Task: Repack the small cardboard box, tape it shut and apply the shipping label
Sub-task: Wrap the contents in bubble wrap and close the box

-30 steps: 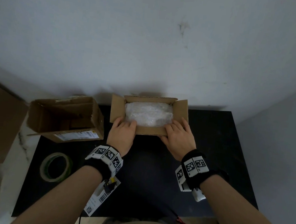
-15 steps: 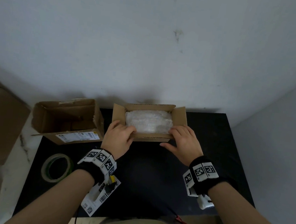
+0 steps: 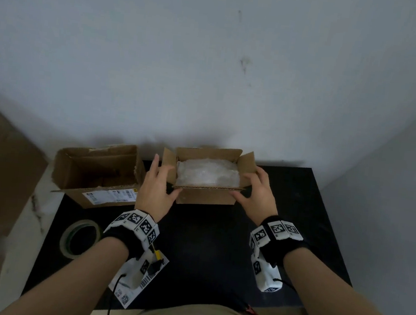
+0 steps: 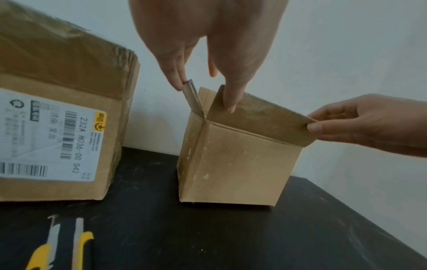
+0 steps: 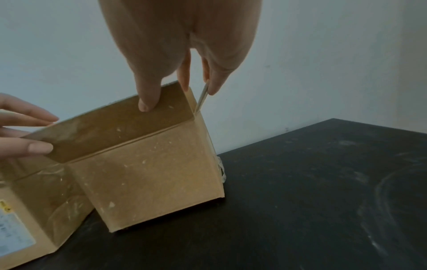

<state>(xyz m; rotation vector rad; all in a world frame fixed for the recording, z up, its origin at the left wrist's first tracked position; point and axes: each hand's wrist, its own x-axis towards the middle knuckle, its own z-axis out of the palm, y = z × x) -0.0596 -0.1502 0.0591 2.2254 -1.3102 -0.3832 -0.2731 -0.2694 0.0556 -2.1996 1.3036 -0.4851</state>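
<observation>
From the head view, the small cardboard box [image 3: 206, 183] sits on the black desk [image 3: 218, 248], and both hands have moved from its near edge to its ends. At the left wrist, the left hand [image 4: 203, 45] has its fingers [image 4: 230, 98] clamped on the near flap [image 4: 258, 118] and side flap. At the right wrist, the right hand [image 5: 180, 42] pinches likewise, so flap-folding seems begun.

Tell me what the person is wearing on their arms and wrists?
Both arms are bare, with no sleeves. Each wrist has a black band: the left wristband and the right wristband. White blocks printed with black-and-white square codes sit on them. A black cable hangs from the left one.
</observation>
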